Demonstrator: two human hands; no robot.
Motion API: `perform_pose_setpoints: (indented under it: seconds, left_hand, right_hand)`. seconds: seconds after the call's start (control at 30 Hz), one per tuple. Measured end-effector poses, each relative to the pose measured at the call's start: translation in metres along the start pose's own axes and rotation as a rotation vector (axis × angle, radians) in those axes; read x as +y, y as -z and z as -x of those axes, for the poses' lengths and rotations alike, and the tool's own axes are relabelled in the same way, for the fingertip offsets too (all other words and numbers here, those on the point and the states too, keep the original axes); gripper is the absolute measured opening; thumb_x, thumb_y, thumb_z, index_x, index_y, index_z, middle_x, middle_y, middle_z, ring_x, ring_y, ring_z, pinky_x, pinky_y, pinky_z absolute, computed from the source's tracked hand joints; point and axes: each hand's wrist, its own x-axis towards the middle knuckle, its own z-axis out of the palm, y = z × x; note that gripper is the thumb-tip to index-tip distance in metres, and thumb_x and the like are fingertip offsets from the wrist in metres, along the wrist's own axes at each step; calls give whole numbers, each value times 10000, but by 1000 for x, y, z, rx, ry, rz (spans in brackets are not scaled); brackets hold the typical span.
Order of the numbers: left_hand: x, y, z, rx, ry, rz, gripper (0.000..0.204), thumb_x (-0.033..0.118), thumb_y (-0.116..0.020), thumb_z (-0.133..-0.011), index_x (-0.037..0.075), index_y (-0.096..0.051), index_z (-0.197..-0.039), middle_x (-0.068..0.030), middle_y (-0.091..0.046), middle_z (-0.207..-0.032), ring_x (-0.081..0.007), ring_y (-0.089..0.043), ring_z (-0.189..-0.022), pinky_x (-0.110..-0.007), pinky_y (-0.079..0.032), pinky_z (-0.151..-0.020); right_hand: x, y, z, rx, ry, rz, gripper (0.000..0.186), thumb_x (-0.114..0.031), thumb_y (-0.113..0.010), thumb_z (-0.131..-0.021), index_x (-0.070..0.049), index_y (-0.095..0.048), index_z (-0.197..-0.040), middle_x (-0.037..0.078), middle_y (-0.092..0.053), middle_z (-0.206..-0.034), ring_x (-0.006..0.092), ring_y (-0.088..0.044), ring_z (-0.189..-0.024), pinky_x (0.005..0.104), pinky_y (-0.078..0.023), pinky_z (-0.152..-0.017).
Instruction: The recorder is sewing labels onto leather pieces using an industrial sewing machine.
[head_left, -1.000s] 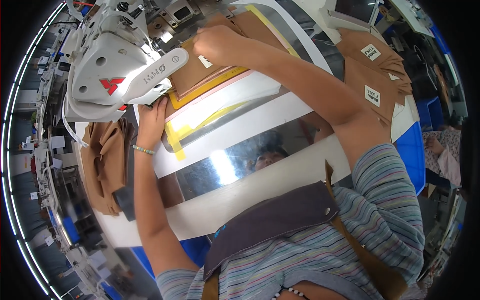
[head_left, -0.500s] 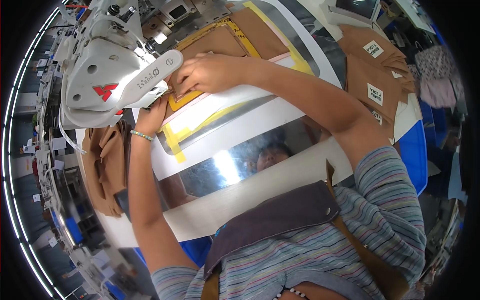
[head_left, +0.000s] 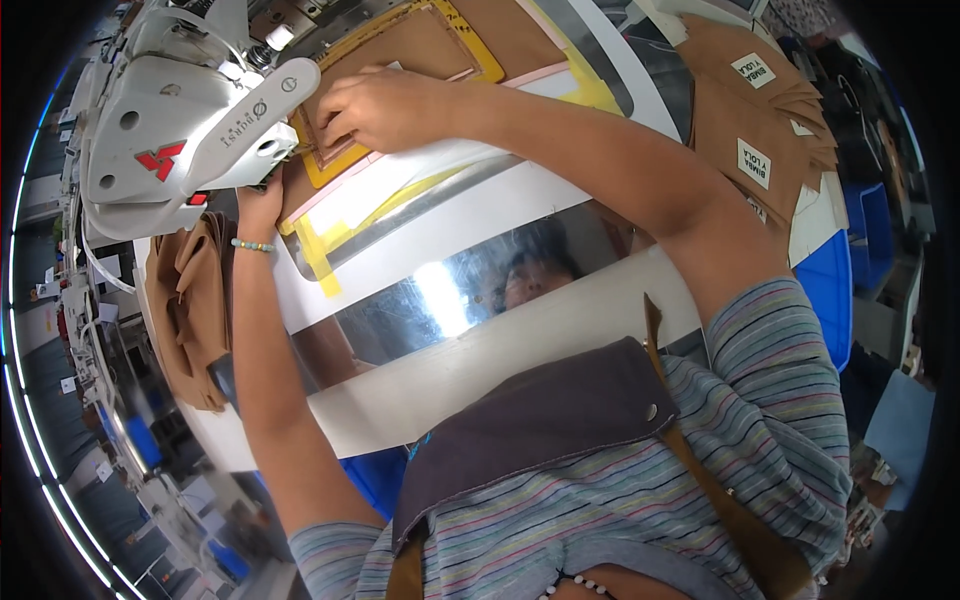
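My right hand (head_left: 385, 108) rests on a brown panel (head_left: 425, 55) set inside a yellow-edged template frame (head_left: 488, 62). Its fingers are bent, slightly apart, and touch the panel close to the frame's near left corner. My left hand (head_left: 262, 205), with a beaded bracelet at the wrist, reaches under the side of a white sewing machine head (head_left: 150, 120). The machine hides its fingers. A long light-grey machine cover arm (head_left: 255, 120) slants between the two hands. White and pink strips with yellow tape (head_left: 318, 262) border the near side of the template.
Folded brown pieces (head_left: 190, 310) hang at the table's left edge. Stacked brown pieces with white labels (head_left: 735, 130) lie at the right, above a blue bin (head_left: 825, 300). A shiny metal plate (head_left: 450, 295) lies in the white table near my body.
The whole view has shifted, so the machine, template and both hands appear further up and left. My right hand stays on the panel, and my left stays beside the machine head.
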Motion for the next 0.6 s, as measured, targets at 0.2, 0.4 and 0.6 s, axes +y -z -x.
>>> perform_pose_setpoints:
  seconds: [0.2, 0.4, 0.6]
  left_hand:
    - [37, -5, -13, -147, -548, -426, 383, 169, -599, -1089, 84, -629, -1461, -125, -691, -1426, -326, -631, -1307, -408, -464, -1122]
    - [47, -6, -18, -178, -459, -202, 400, 225, -599, -1094, 121, -625, -1480, -121, -683, -1427, -345, -639, -1273, -419, -480, -1098]
    - [-6, -16, -26, -196, -240, -125, 303, 205, -689, -994, 63, -704, -1262, -137, -737, -1268, -306, -682, -1212, -424, -527, -1039]
  right_hand:
    - [2, 2, 2, -2, -35, -53, 376, -69, -616, -944, -241, -823, -1207, 6, -712, -1295, 202, -621, -1263, 416, -452, -1104]
    - [1, 1, 2, 46, 11, -29, 372, -62, -625, -936, -231, -825, -1200, 21, -711, -1303, 221, -629, -1254, 438, -464, -1095]
    - [3, 1, 4, 76, -2, -63, 310, -125, -632, -957, -218, -850, -1157, 14, -732, -1257, 230, -644, -1235, 442, -484, -1082]
